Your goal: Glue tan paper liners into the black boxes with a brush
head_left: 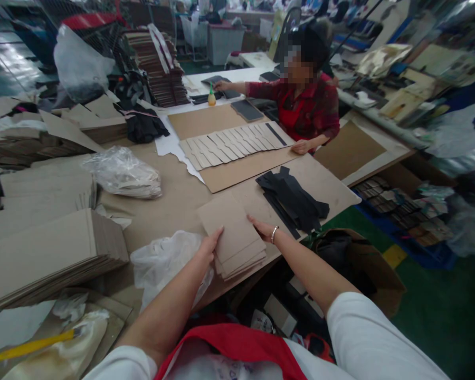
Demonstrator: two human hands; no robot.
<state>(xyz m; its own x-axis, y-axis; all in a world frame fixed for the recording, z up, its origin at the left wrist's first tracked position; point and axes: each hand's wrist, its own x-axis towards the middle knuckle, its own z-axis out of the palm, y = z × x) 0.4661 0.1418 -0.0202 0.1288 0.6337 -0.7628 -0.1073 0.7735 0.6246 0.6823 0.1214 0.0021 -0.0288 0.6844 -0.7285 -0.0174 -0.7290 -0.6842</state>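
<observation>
A small stack of tan cardboard sheets (234, 228) lies at the table's front edge, its lower sheets fanned out unevenly toward me. My left hand (211, 245) grips the stack's left side, with the thumb on top. On the opposite side my right hand (261, 228), a bracelet at its wrist, holds the right edge; its fingers are partly hidden. Just beyond the right hand is a loose pile of black strips (295, 198). A crumpled clear plastic bag (162, 261) touches the area beside my left forearm.
Large cardboard stacks (55, 243) fill the left side, with another plastic bag (122, 171) nearby. Across the table a co-worker (306, 100) reaches toward a small glue bottle (211, 96). Overlapping pale pieces (233, 145) lie on a brown board (217, 182). An open carton (380, 269) stands below right.
</observation>
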